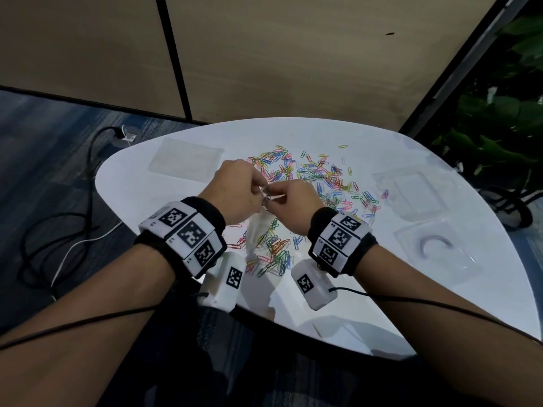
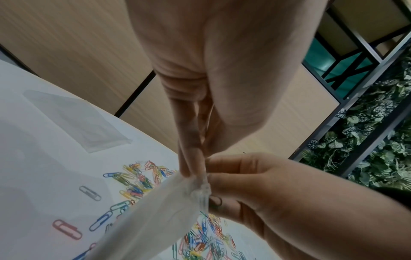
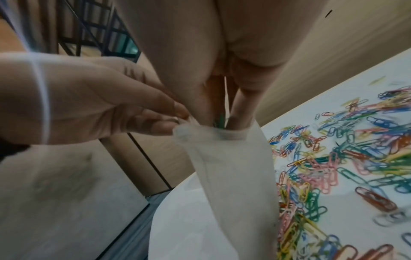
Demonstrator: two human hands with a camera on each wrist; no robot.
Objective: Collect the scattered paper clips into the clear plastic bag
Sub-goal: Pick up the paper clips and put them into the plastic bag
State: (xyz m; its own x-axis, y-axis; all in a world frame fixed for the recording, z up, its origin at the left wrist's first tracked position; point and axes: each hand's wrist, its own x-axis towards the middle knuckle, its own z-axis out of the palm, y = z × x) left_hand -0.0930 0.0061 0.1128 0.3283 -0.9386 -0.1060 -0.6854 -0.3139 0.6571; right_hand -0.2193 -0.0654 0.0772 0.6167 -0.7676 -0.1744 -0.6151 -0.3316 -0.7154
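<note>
Both my hands meet above the middle of the white rounded table (image 1: 338, 306), at the mouth of the clear plastic zip bag (image 3: 233, 176).

1. Left hand (image 1: 235, 192): my fingertips (image 2: 191, 158) pinch one lip of the bag's mouth at its zip strip, clamped together on the plastic. The bag hangs down from this pinch, its lower end reaching the table surface.

2. Right hand (image 1: 293, 207): my thumb and fingers (image 3: 240, 109) are drawn together and pushed into the bag's mouth. A green paper clip (image 3: 220, 121) sits pinched between them, just at the rim of the opening.

3. Scattered coloured paper clips (image 1: 320, 174): the main spread of pink, blue, green, yellow and orange clips lies on the table beyond my hands and to their right. A second cluster lies below my hands, around and beside the hanging bag, between my two wrists. Whether any of these are inside the bag, I cannot tell.

4. Other items on the table: a flat stack of clear plastic bags (image 1: 185, 160) lies at the far left, well apart from the clips. Two clear plastic trays (image 1: 435, 254) lie at the right edge, the nearer one holding a curved grey piece (image 1: 435, 243)
</note>
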